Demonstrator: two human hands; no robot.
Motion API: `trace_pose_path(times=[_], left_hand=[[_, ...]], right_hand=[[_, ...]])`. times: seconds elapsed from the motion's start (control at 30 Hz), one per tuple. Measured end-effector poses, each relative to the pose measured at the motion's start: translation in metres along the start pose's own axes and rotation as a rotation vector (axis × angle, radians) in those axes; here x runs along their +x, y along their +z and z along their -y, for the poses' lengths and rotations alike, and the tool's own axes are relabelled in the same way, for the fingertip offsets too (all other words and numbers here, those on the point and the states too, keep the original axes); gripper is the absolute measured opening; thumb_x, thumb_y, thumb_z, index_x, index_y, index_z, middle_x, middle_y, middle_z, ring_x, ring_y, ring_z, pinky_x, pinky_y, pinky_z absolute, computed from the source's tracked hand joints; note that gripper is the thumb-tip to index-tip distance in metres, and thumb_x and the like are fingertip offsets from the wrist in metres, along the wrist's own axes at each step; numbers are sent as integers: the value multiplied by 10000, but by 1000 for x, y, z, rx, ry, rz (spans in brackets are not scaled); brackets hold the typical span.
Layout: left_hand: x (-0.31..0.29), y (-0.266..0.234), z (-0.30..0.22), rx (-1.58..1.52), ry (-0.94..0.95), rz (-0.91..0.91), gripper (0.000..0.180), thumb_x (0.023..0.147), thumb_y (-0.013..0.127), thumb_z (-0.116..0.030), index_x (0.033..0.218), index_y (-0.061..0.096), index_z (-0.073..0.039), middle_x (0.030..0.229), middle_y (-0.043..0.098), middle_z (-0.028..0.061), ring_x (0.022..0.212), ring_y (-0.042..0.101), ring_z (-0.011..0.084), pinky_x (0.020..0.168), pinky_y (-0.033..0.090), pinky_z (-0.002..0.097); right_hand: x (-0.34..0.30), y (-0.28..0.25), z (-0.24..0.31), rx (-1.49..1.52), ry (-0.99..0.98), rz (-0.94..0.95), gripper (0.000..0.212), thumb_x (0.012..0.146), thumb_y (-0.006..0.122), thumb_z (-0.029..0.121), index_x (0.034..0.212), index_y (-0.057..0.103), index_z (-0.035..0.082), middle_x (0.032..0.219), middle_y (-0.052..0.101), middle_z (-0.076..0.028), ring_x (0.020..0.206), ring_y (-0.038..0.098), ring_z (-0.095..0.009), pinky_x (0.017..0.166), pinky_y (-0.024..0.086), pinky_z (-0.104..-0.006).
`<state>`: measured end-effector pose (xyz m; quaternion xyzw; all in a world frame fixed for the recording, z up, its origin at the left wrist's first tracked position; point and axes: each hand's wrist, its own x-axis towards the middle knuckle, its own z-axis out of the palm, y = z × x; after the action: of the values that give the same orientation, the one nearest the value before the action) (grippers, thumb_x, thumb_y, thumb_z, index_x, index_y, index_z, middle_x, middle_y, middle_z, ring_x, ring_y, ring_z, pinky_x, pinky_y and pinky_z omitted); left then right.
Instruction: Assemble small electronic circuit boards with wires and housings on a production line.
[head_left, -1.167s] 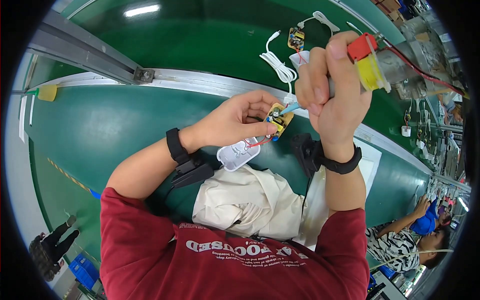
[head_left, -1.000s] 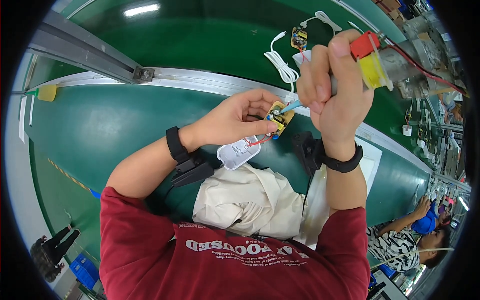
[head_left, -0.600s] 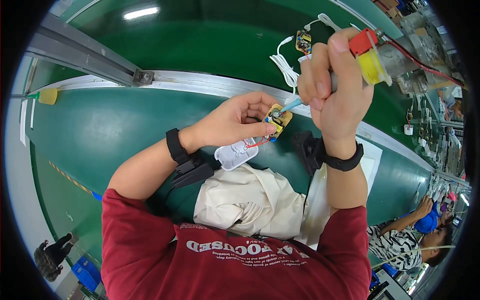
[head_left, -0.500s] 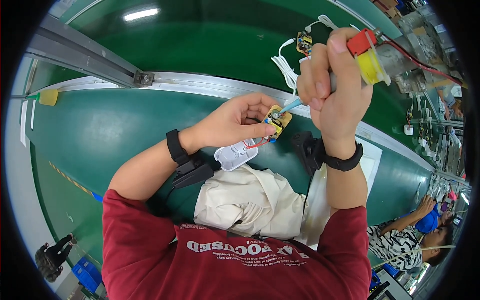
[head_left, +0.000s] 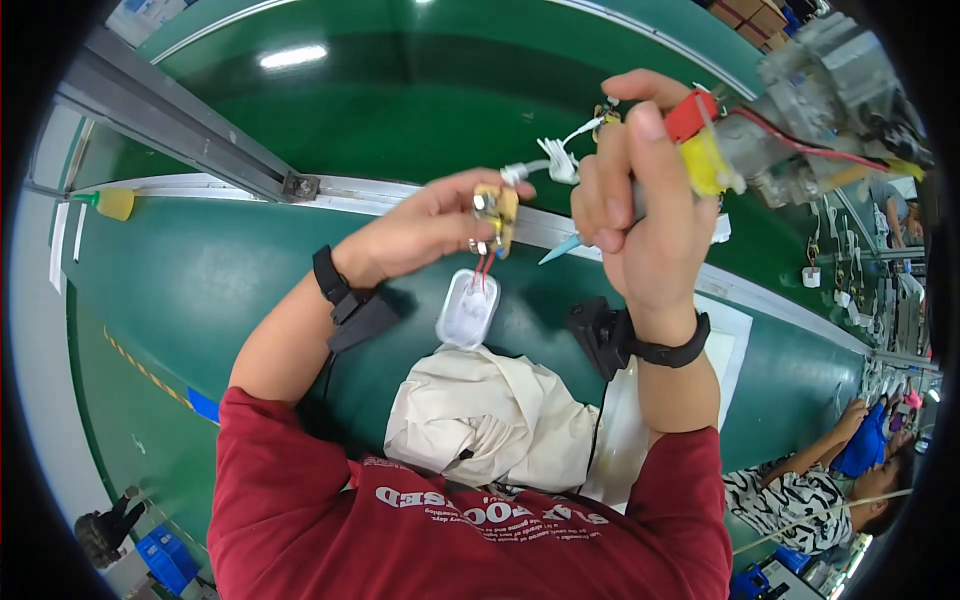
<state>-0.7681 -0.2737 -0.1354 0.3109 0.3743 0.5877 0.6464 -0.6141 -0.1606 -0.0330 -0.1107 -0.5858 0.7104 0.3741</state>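
Observation:
My left hand (head_left: 420,232) grips a small circuit board (head_left: 507,212) between thumb and fingers, its component side turned partly up. Two red wires (head_left: 483,268) run from the board to a white plastic shell (head_left: 467,318), which hangs or rests below it, open side up. In my right hand (head_left: 655,215) is a dispensing gun (head_left: 765,145) with a grey body, yellow band, red switch and wiring. Its blue tapered nozzle (head_left: 562,249) points down-left, apart from the board. A white cable (head_left: 558,165) ends by my left fingertips; whether it joins the board I cannot tell.
Another circuit board (head_left: 605,122) lies on the green belt (head_left: 400,100) beyond the metal rail (head_left: 350,195). Bundled cream cloth (head_left: 490,415) sits close to my body, beside a white sheet (head_left: 725,345). A co-worker (head_left: 800,505) sits at the right. A metal post (head_left: 190,120) rises at the left.
The nozzle has come away from the board. My left hand has moved left and turned the board more upright, and the shell has swung more upright beneath it.

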Motion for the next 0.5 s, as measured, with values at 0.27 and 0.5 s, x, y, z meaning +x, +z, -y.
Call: trace_pose_path(times=[0.27, 0.5], left_hand=[[85, -42, -78, 822, 279, -193, 468, 870, 605, -156, 1279, 481, 37, 961, 637, 109, 805, 626, 166, 733, 520, 290], [55, -36, -53, 1563, 550, -610, 629, 829, 655, -330, 1311, 454, 20, 1218, 538, 274, 1139, 564, 325, 982, 433, 370]], right_hand=[[1, -7, -11, 47, 23, 54, 240, 1005, 440, 220, 1155, 484, 37, 537, 323, 25, 394, 273, -55, 367, 233, -224], [11, -13, -26, 102, 0, 16, 227, 1008, 433, 216, 1147, 490, 46, 548, 317, 26, 406, 279, -53, 366, 245, -220]])
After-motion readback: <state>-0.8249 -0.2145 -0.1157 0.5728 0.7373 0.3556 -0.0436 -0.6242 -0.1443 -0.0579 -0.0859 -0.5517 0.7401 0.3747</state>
